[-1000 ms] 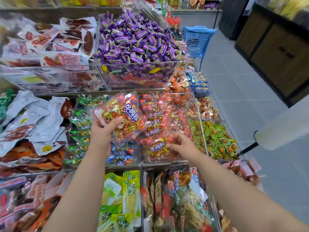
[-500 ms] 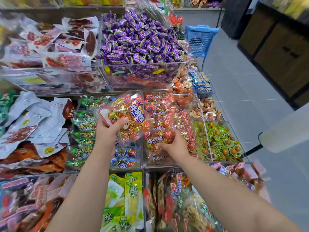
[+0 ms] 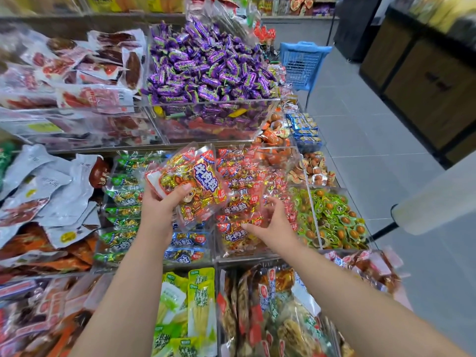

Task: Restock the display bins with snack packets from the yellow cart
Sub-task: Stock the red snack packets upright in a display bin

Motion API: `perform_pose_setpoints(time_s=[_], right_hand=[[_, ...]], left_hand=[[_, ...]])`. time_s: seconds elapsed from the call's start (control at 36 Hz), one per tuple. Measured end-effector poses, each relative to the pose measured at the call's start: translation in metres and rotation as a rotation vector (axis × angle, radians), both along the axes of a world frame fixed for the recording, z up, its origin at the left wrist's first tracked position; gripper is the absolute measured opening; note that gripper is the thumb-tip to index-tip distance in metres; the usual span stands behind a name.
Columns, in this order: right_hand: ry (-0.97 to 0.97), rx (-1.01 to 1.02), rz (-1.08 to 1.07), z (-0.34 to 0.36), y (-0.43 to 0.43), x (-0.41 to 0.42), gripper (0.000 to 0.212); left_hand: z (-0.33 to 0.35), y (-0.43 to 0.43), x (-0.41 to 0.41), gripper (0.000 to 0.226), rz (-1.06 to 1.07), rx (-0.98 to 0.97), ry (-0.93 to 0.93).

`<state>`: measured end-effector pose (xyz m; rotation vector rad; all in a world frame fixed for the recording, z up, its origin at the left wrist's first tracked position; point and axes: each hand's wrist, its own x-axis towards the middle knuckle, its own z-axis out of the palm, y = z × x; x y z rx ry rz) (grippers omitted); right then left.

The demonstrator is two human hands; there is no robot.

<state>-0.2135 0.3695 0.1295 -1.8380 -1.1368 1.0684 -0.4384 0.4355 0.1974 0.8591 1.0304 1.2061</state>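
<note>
While the left hand pinches a snack packet, the right hand — grip spread — reaches past the bin edge.

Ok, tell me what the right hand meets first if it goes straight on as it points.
Probably the red packets piled in the clear bin, just ahead of its fingers. Depth is unclear, so the right hand may be touching them.

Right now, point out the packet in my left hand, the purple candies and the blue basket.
packet (image 3: 206, 177): head view, its blue label.
purple candies (image 3: 206, 70): head view, middle of the pile.
blue basket (image 3: 301, 65): head view, its mesh wall.
</note>
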Motion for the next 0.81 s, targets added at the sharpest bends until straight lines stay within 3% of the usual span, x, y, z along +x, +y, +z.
perform_pose_setpoints(time_s=[0.06, 0.14, 0.25, 0.31, 0.36, 0.42, 0.5, 0.64, 0.72, 0.81], right_hand=[[-0.057, 0.012, 0.06, 0.003, -0.001, -0.002, 0.09], [0.025, 0.025, 0.047, 0.012, 0.0, -0.001, 0.092], [0.062, 0.212, -0.145, 0.047, 0.002, 0.008, 0.056], [0.152, 0.264, -0.118, 0.07, 0.006, 0.013, 0.043], [0.184, 0.242, 0.015, 0.09, 0.01, 0.014, 0.048], [0.099, 0.191, 0.116, 0.1, 0.013, 0.012, 0.063], [-0.001, 0.141, 0.095, 0.101, 0.013, 0.015, 0.073], [0.362, 0.119, -0.063, 0.095, 0.012, 0.027, 0.101], [0.44, 0.147, -0.121, 0.096, 0.013, 0.033, 0.07], [0.426, 0.218, -0.149, 0.097, 0.021, 0.051, 0.063]], left_hand=[[0.001, 0.0, 0.003, 0.06, -0.003, -0.006, -0.001], [0.003, 0.0, 0.01, 0.063, -0.019, -0.015, 0.002], [0.005, -0.003, 0.021, 0.065, -0.128, -0.045, -0.003], [0.007, -0.006, 0.03, 0.077, -0.177, -0.076, -0.009], [0.009, -0.009, 0.042, 0.08, -0.246, -0.105, -0.038], [0.012, -0.013, 0.054, 0.075, -0.318, -0.132, -0.063], [0.016, -0.019, 0.066, 0.069, -0.372, -0.199, -0.149], [0.015, -0.02, 0.07, 0.069, -0.364, -0.285, -0.207], [0.012, -0.018, 0.068, 0.061, -0.276, -0.324, -0.238], [0.01, -0.014, 0.066, 0.049, -0.189, -0.3, -0.163]])
